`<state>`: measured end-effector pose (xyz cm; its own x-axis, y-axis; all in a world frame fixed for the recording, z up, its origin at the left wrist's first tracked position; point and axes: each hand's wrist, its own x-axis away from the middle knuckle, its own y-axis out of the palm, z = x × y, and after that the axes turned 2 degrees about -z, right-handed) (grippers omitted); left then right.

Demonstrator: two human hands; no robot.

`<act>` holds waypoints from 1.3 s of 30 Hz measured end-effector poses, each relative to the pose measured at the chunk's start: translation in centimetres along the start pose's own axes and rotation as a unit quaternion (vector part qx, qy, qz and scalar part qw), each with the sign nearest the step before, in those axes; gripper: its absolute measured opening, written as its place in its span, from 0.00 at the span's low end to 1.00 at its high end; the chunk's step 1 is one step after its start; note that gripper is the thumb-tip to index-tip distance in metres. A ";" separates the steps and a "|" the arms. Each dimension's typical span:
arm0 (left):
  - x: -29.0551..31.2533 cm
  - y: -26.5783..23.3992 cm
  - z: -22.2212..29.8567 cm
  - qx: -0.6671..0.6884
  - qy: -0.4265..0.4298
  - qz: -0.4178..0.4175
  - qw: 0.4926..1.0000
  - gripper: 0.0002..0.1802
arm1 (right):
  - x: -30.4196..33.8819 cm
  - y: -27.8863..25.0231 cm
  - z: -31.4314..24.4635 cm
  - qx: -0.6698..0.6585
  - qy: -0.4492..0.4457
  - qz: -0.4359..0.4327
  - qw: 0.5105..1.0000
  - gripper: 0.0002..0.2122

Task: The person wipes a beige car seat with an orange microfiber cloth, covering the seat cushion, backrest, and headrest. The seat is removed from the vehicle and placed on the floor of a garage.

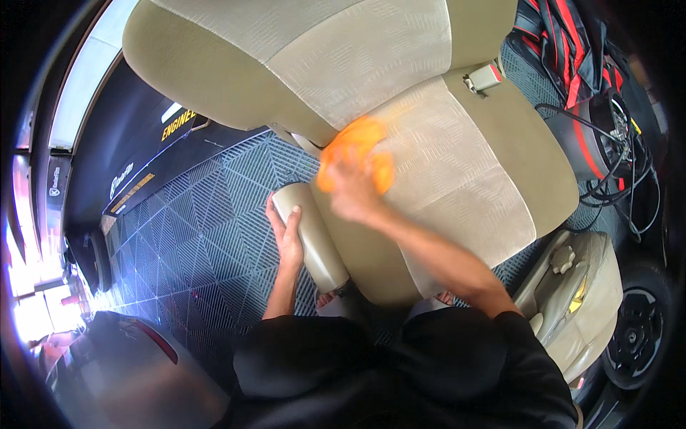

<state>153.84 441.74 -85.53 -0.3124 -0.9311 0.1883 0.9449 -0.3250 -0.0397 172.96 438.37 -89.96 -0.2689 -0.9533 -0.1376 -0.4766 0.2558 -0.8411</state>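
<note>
The right hand (351, 191) presses a bunched orange cloth (357, 146) onto the beige car seat (457, 179) cushion near its backrest; its fingers are blurred. The left hand (288, 239), fingers wrapped, grips the seat's side trim (312, 236), whose long axis runs front to back.

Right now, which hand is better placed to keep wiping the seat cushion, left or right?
Right, most likely. The right hand already presses the orange cloth on the seat cushion, near the backrest. The left hand grips the beige armrest at the seat's side, with no cloth.
</note>
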 end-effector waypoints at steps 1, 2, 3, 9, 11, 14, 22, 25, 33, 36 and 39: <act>0.1 -0.5 -0.2 -0.012 -0.006 0.002 1.000 0.35 | 0.8 -0.5 -2.0 -0.053 -0.019 -0.039 0.998 0.23; -0.4 -0.6 -0.2 -0.006 0.004 0.016 1.000 0.34 | 0.7 -2.5 -3.8 -0.103 -0.038 -0.074 0.991 0.22; -0.3 -0.7 -0.2 -0.003 0.008 0.026 1.000 0.34 | 1.4 -5.1 -4.9 -0.190 0.009 -0.171 0.967 0.21; -0.9 0.0 0.2 -0.023 0.024 0.025 0.999 0.33 | 11.2 -12.2 3.6 -0.411 -0.067 -0.564 0.713 0.16; -0.8 0.5 0.5 -0.016 0.006 0.025 1.000 0.33 | 10.7 -18.2 3.3 -0.393 0.005 -0.454 0.800 0.15; -0.3 -0.8 -0.7 -0.013 -0.007 0.036 0.999 0.33 | 6.8 -21.6 4.3 -0.513 0.039 -0.184 0.837 0.12; -1.2 0.2 -0.5 -0.027 0.017 0.015 0.999 0.34 | -5.6 -9.6 5.1 0.098 0.168 -0.069 0.978 0.24; -1.3 -0.1 -0.1 -0.045 0.021 0.019 0.999 0.34 | -3.0 -3.7 2.9 0.130 0.004 -0.034 0.991 0.22; -1.0 -0.4 0.1 -0.008 0.012 0.024 1.000 0.32 | 8.5 -10.5 -3.3 -0.259 -0.074 -0.303 0.914 0.16; -0.7 0.0 0.3 -0.013 0.003 0.030 0.999 0.32 | 9.0 -17.5 -0.4 -0.322 -0.052 -0.505 0.799 0.17; 0.2 -0.6 0.4 -0.026 -0.017 0.058 0.998 0.32 | 6.1 -18.3 3.5 -0.408 -0.059 -0.185 0.892 0.18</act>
<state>153.31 441.83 -85.13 -0.1972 -0.9570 0.2127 0.9677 -0.2248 -0.1143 182.95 427.27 -77.27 0.1003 -0.9946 -0.0251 -0.9779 -0.0939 -0.1868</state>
